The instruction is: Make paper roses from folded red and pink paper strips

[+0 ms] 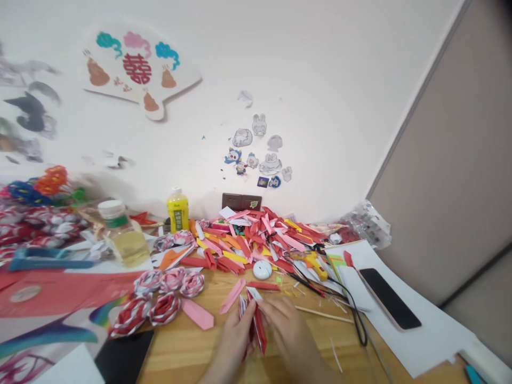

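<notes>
Near the table's front edge, my left hand and my right hand are closed together around a folded red-and-white paper piece. Its white tip points up between my thumbs, and its lower part is partly hidden by my fingers. Pink folded paper strips lie close by, one just beyond my left hand and another to its left. A red folded strip rests behind my hands. Several rolled paper roses in red, pink and white sit at the left.
A heap of folded paper strips lies along the wall, with a white earphone case before it. A yellow glue gun and its black cable are at the right, near a phone. Two bottles, one yellow and one clear, stand left.
</notes>
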Action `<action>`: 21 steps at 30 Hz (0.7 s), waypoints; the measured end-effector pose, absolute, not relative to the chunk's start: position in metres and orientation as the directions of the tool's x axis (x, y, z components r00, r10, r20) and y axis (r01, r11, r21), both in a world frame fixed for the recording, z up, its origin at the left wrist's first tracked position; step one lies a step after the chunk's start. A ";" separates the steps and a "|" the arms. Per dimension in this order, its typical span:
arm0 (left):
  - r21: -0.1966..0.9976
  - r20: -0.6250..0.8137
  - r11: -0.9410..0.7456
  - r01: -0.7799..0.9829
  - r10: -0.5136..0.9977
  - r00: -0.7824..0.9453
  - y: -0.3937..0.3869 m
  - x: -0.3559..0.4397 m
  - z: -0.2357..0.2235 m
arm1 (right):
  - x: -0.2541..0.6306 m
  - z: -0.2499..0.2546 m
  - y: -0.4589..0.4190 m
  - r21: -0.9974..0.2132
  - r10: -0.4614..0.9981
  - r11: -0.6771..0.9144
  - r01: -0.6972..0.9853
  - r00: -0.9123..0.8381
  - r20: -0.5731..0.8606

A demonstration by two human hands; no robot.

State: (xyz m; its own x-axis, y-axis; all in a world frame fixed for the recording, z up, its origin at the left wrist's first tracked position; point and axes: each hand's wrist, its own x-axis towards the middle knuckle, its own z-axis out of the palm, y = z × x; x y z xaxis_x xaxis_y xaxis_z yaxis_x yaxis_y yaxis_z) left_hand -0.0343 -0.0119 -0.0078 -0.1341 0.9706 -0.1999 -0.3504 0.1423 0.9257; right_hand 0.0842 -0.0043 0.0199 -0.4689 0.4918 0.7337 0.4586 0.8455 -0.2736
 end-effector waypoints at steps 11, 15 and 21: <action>0.922 -0.238 0.237 -0.305 0.971 0.036 -0.018 -0.031 -0.005 | 0.085 -0.003 0.004 -0.772 0.856 0.516 0.371 -0.217 0.468; 0.926 -0.252 0.236 -0.295 0.967 -0.020 -0.016 -0.033 -0.009 | 0.087 -0.002 0.001 -0.802 0.884 0.461 0.380 -0.268 0.382; 0.926 -0.208 0.145 -0.349 0.967 -0.150 -0.012 -0.043 -0.002 | 0.086 0.004 -0.010 -0.715 0.799 0.575 0.398 -0.461 0.385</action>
